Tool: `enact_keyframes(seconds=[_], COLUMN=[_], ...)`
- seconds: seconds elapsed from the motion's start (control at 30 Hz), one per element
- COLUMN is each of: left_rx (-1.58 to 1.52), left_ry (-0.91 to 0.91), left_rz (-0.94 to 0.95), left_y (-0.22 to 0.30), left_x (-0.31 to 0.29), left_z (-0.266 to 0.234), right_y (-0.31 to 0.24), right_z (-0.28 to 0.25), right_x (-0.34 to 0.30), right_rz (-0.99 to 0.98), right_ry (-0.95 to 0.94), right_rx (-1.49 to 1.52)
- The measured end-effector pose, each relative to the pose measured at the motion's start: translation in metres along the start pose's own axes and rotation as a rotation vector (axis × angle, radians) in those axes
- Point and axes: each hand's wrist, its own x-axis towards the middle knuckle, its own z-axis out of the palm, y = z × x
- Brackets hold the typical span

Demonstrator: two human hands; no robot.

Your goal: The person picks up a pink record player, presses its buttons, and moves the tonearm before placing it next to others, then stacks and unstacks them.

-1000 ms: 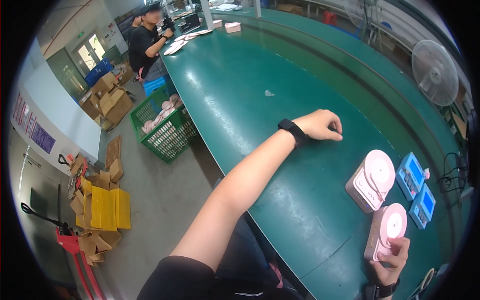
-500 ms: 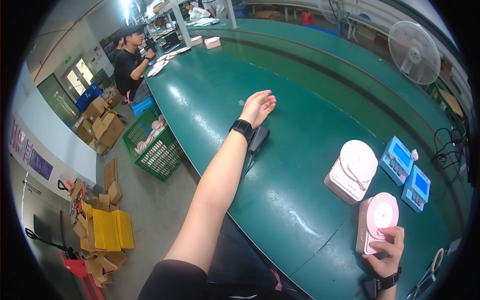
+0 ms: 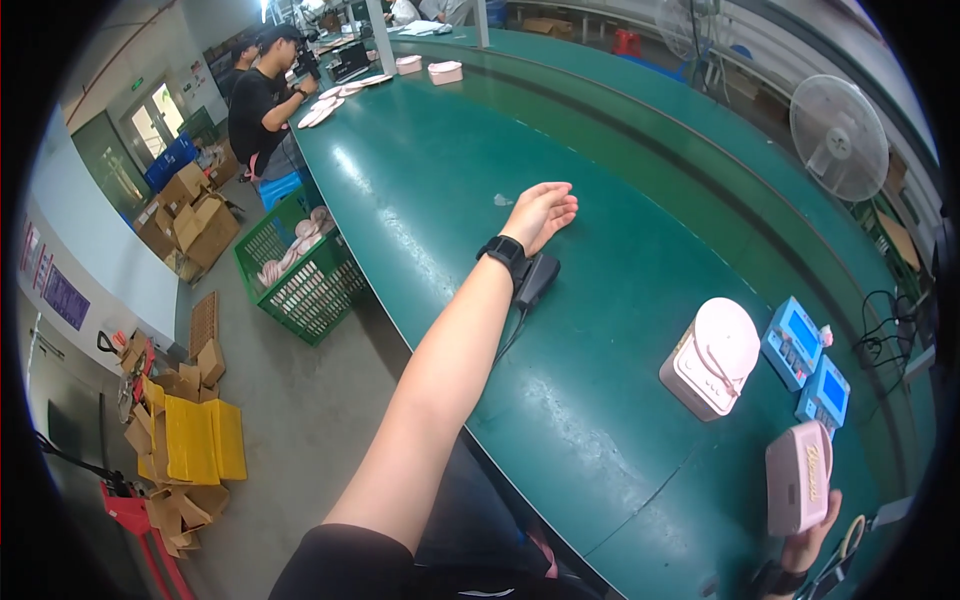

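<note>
At the lower right, my right hand (image 3: 815,532) grips a pink turntable-shaped box (image 3: 797,478), tipped up so that a side wall with gold lettering faces me. Its fingers are partly hidden behind the box. A second pink turntable-shaped box (image 3: 712,358), with a round disc and a small arm on top, stands on the green table a little farther off. My left hand (image 3: 541,215) reaches out over the middle of the table, fingers loosely stretched and nothing visible in them. A black strap with a black cabled block (image 3: 537,281) is at that wrist.
Two blue meters with screens (image 3: 793,343) stand right of the boxes. Beyond them are loose black cables (image 3: 880,330) and a fan (image 3: 838,138). A green crate (image 3: 310,300) of pink parts stands beside the table's left edge. A co-worker (image 3: 265,110) sits at the far left.
My right hand has lifted and tilted the nearer pink box, moving it right. Its disc faced up before; now its side shows. My left hand keeps much the same pose as the view shifts slightly.
</note>
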Motion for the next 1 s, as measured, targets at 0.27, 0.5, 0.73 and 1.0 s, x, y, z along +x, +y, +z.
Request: enact_keyframes(seconds=[0.27,0.5,0.73,1.0], left_rx=[0.049,0.024,0.224,-0.032], left_ry=[0.024,-0.212,-0.062,-0.216], left_rz=[-0.003,-0.013,0.011,-0.04], left_y=[0.008,-0.009,-0.002,-0.016], left_x=[-0.002,0.024,0.048,0.019], left_z=[-0.013,-0.026,-0.047,-0.013], right_y=[-0.065,-0.069,-0.049,-0.017], right_z=[0.063,-0.017,-0.14,-0.288], right_x=[-0.05,-0.106,-0.041,0.026], right_rz=[0.033,-0.059,-0.155,-0.063], right_ry=[0.661,0.886,1.022,0.577], right_rx=[0.011,0.048,0.042,-0.15])
